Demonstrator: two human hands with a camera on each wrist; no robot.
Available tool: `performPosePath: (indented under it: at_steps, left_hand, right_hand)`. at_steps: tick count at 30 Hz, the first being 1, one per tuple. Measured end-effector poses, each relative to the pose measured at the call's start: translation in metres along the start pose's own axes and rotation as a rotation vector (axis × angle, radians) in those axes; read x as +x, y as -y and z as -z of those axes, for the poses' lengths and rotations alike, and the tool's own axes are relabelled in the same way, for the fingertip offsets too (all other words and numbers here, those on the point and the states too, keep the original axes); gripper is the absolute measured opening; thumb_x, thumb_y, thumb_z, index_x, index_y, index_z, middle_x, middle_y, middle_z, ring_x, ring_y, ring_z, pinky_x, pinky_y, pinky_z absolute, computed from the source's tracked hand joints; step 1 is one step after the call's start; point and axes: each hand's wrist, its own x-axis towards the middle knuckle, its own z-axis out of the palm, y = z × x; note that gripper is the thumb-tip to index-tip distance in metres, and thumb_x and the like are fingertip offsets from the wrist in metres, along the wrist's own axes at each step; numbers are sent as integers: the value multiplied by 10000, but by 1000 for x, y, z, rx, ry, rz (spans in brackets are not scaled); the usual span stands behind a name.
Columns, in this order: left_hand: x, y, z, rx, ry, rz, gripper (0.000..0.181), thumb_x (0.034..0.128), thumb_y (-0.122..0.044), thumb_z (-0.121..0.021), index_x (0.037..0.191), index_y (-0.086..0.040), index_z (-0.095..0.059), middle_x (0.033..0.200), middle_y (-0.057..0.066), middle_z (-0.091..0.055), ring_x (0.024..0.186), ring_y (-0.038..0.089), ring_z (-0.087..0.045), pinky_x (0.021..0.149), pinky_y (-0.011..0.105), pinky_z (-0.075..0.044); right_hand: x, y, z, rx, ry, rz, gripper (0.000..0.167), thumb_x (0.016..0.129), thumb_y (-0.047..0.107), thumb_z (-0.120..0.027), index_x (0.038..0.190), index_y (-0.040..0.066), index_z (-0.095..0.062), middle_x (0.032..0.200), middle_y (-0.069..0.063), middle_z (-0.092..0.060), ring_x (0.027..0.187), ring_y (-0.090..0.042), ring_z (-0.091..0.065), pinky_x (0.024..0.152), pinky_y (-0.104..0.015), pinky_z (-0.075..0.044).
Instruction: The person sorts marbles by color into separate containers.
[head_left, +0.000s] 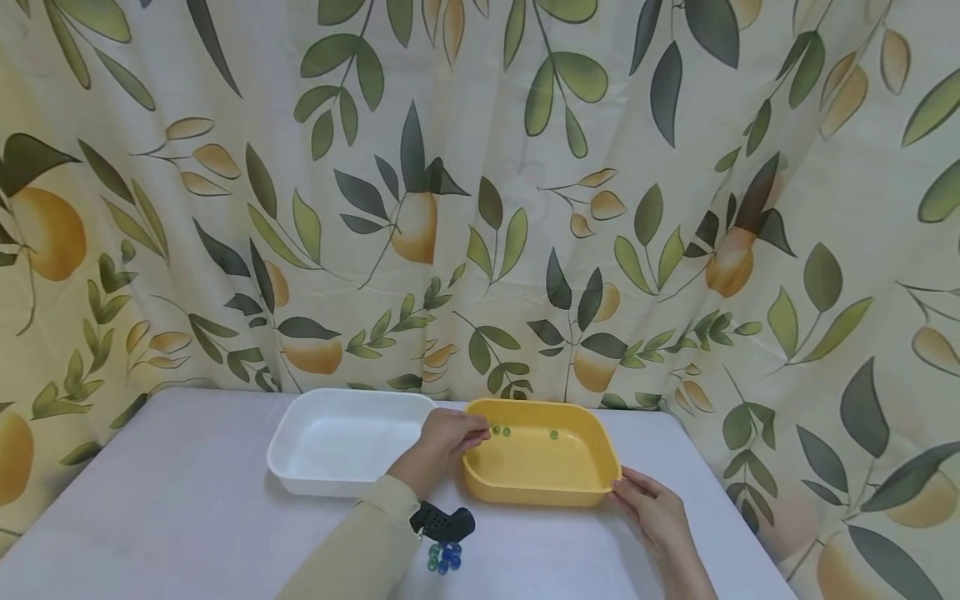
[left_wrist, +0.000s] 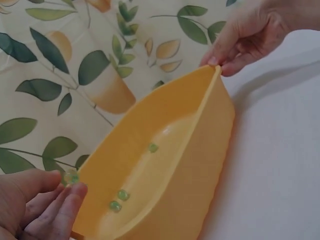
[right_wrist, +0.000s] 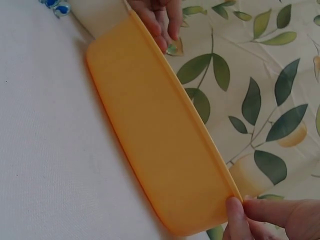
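My left hand is over the left end of the yellow tray. In the left wrist view its thumb and fingertips pinch a clear green marble near the rim. My right hand grips the tray's front right corner, thumb and fingers on the rim, as the right wrist view also shows. Inside the tray lie three green marbles: two close together and one marble apart.
Left of the yellow tray stands a white tray. Several blue and green marbles lie in a cluster on the white tabletop, near the left wrist's black strap. A leaf-and-fruit patterned curtain hangs behind the table.
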Motion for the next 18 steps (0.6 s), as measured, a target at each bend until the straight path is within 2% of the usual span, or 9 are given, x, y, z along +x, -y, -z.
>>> performPosePath:
  at_steps: [2,6,13,18]
  left_hand:
    - [0,0,0,-12,-15,-6,203,845,1,-731,1028,84,-697,846,160,-745,729,169,-730,711,242,-598]
    - [-3,0,3,-31,-6,-32,216,855,15,-713,1050,104,-688,871,186,-741,739,175,-728,733,259,-602]
    - [-11,-2,14,-35,58,-49,243,875,-15,-708,1089,98,-686,902,162,-747,760,145,-728,726,237,-598]
    - [-20,-3,28,-47,98,-40,256,886,-54,-711,1107,74,-684,894,122,-750,781,130,-728,787,260,-592]
  right_hand:
    - [0,-1,-1,3,1,3,560,935,-38,-605,1424,-151,-357,899,6,-676,751,-41,-691,813,-232,-582]
    - [-1,-3,-2,8,8,8,547,941,-42,-589,1421,-157,-353,892,13,-677,753,-45,-695,812,-227,-581]
    - [-2,2,1,-25,16,-10,561,953,4,-596,1427,-158,-344,935,19,-676,771,-38,-690,814,-224,-580]
    - [-1,6,1,-41,24,-19,564,944,9,-612,1417,-165,-359,968,-2,-687,784,-42,-686,811,-238,-584]
